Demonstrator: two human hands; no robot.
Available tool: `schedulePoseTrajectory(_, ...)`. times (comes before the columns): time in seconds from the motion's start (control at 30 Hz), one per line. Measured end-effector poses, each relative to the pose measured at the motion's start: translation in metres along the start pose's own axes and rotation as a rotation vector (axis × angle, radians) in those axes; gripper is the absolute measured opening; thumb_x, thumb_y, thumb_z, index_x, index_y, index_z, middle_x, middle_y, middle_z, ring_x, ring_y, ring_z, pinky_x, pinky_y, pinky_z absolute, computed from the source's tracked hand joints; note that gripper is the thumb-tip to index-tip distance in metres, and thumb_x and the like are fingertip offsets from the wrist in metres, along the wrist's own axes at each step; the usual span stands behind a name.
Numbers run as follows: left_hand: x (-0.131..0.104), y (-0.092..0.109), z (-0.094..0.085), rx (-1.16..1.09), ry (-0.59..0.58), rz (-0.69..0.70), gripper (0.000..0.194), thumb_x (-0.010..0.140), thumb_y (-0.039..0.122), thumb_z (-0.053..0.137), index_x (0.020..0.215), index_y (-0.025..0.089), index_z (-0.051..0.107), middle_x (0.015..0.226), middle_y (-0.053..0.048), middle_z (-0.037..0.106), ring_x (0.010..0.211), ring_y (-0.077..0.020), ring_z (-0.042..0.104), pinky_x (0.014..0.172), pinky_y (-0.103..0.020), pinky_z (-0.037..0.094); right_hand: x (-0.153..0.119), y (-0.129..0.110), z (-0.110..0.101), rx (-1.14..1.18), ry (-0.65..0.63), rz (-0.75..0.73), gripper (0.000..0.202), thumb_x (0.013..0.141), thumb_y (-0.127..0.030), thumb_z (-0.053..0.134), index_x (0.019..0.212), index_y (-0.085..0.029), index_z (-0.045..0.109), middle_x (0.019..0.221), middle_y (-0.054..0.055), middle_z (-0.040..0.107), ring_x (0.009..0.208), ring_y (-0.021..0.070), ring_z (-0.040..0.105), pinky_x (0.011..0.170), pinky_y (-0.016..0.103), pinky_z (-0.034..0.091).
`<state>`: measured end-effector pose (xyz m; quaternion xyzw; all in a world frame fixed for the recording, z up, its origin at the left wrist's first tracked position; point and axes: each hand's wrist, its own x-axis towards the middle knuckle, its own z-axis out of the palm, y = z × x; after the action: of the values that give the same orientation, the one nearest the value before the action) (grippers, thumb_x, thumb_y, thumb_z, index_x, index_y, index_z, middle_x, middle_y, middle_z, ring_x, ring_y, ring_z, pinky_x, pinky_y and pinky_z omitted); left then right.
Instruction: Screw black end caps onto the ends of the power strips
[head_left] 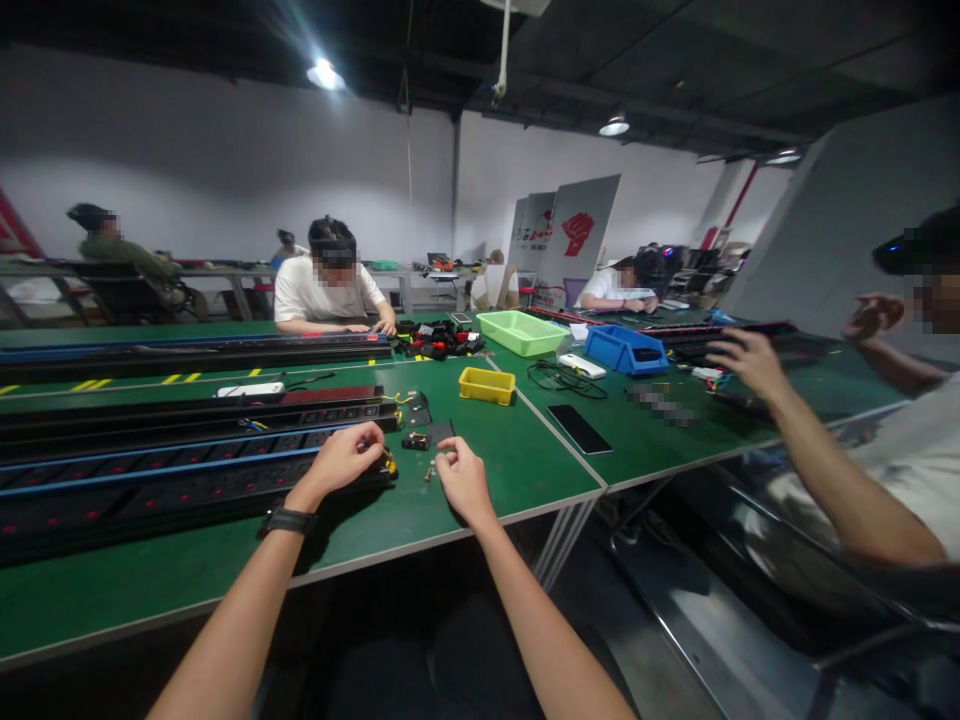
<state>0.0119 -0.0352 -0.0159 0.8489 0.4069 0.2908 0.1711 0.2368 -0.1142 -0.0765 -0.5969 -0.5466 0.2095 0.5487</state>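
Note:
My left hand (346, 462), with a dark band at the wrist, is over the right end of a long black power strip (247, 482) with red-marked sockets and a blue edge. Its fingers are curled together near yellow wire ends (390, 462); whatever they grip is hidden. My right hand (463, 480) is low over the green table, fingertips bent together beside a few tiny screws (430, 470). Anything between those fingertips is too small to make out. Just beyond both hands lie a small black part (415, 440) and a flat dark plate (441, 432).
A yellow bin (487, 386), a green tray (523, 333) and a blue bin (626, 350) stand farther back. A phone (579, 428) and black cable (566, 380) lie to the right. Co-workers sit across and at right, one with a raised hand (754, 365).

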Motion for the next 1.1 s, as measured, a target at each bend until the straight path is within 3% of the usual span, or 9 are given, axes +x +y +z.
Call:
schedulePoseTrajectory(0.17,-0.0013,0.0017,0.0015,-0.052,0.024,-0.042,0.029,0.088,0.039,0.052,0.093,0.019,0.073,0.079,-0.002,0.071,0.067,-0.0169,0.059,0.062,-0.025,0.042,-0.0012,0.0008,-0.0017,0.001,-0.007,0.003,0.022,0.084,-0.033,0.051,0.097,-0.023,0.065,0.064,-0.004,0.064,0.057,0.0168,0.057,0.060,0.026,0.039)
schedulePoseTrajectory(0.4,-0.0035,0.0034,0.0027,-0.059,0.029,-0.047,0.022,0.084,0.034,0.057,0.083,0.018,0.072,0.076,-0.002,0.071,0.065,-0.0164,0.059,0.061,-0.025,0.043,-0.0017,0.0013,-0.0028,-0.002,-0.020,0.006,0.022,0.083,-0.034,0.051,0.097,-0.022,0.064,0.064,-0.004,0.063,0.057,0.0169,0.056,0.060,0.027,0.038)
schedulePoseTrajectory(0.63,-0.0045,0.0021,0.0018,-0.046,0.025,-0.024,0.021,0.085,0.033,0.059,0.084,0.018,0.074,0.083,-0.002,0.074,0.073,-0.0174,0.062,0.067,-0.026,0.043,-0.0013,0.0036,-0.0020,0.002,-0.032,0.011,0.023,0.084,-0.034,0.051,0.098,-0.022,0.064,0.064,-0.004,0.062,0.057,0.0165,0.055,0.060,0.026,0.038)
schedulePoseTrajectory(1.1,-0.0052,0.0011,0.0031,-0.070,0.028,-0.031,0.023,0.087,0.034,0.059,0.079,0.017,0.073,0.076,-0.002,0.073,0.066,-0.0159,0.060,0.062,-0.025,0.041,-0.0005,0.0048,-0.0024,0.011,-0.037,0.022,0.021,0.084,-0.034,0.053,0.097,-0.021,0.064,0.063,-0.004,0.060,0.056,0.0156,0.053,0.059,0.026,0.038)
